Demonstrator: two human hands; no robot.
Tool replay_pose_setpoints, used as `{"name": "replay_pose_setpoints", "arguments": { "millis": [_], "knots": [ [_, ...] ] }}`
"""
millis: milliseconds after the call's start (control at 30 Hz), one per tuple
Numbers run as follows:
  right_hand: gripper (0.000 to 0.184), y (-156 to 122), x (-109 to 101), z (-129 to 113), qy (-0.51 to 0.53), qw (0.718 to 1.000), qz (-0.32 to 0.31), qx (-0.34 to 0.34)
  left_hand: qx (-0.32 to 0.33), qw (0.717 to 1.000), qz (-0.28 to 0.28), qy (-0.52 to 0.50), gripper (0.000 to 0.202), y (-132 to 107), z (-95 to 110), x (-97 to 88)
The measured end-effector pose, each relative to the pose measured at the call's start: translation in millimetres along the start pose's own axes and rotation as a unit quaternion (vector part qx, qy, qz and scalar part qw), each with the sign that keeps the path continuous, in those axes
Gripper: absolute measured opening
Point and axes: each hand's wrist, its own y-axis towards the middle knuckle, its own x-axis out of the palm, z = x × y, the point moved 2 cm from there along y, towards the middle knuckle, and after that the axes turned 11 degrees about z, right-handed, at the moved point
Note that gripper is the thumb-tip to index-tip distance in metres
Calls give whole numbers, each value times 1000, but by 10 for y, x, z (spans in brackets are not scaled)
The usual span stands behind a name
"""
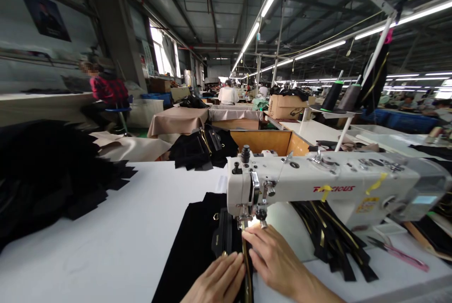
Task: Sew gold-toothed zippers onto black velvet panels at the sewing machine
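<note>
A white sewing machine [318, 187] stands on the white table [116, 242]. Under its needle lies black fabric [192, 246] with a gold zipper [246, 265] running toward me. My left hand [217, 282] lies flat on the fabric just left of the zipper, fingers stretched out. My right hand [273, 258] rests on the right side of the zipper, fingertips pressed down close to the presser foot [243, 222].
A large heap of black cut pieces [45, 176] sits at the left. Black zippers with gold teeth [332, 237] lie behind the machine head, pink-handled scissors [399, 251] at the right. Thread cones [341, 96] stand on a rack. Other people work at far tables.
</note>
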Motion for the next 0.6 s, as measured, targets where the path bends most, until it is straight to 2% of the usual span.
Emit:
{"name": "replay_pose_setpoints", "arguments": {
  "millis": [200, 400, 600],
  "knots": [
    [27, -2, -24, -26, 47, 997, 39, -42, 16, 1000, 22, 8, 40, -15, -7, 60],
    [29, -14, 10, -10, 56, 996, 43, -47, 19, 1000, -18, -12, 40, -41, -38, 139],
    [31, 7, -18, -16, 30, 999, 36, -26, -57, 992, -46, -102, 73, -38, -80, 204]
  ]
}}
